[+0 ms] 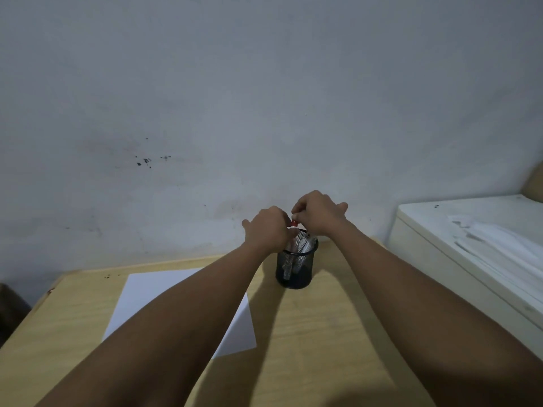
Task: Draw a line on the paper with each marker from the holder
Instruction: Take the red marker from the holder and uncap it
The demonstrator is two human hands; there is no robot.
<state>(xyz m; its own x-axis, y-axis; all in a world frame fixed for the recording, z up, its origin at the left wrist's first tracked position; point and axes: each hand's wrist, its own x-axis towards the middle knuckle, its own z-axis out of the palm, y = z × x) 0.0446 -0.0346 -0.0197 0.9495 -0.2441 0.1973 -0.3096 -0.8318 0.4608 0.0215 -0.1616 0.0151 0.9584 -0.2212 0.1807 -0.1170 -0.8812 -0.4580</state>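
A black mesh holder stands on the wooden table, with several markers inside it. Both my hands are just above its rim. My left hand and my right hand pinch a red-capped marker between them; only its red tip shows between the fingers. A white sheet of paper lies to the left of the holder, partly hidden under my left forearm. I see no lines on its visible part.
A grey wall rises right behind the table. To the right stands a white cabinet with loose white sheets on top. The table's left edge is near the paper.
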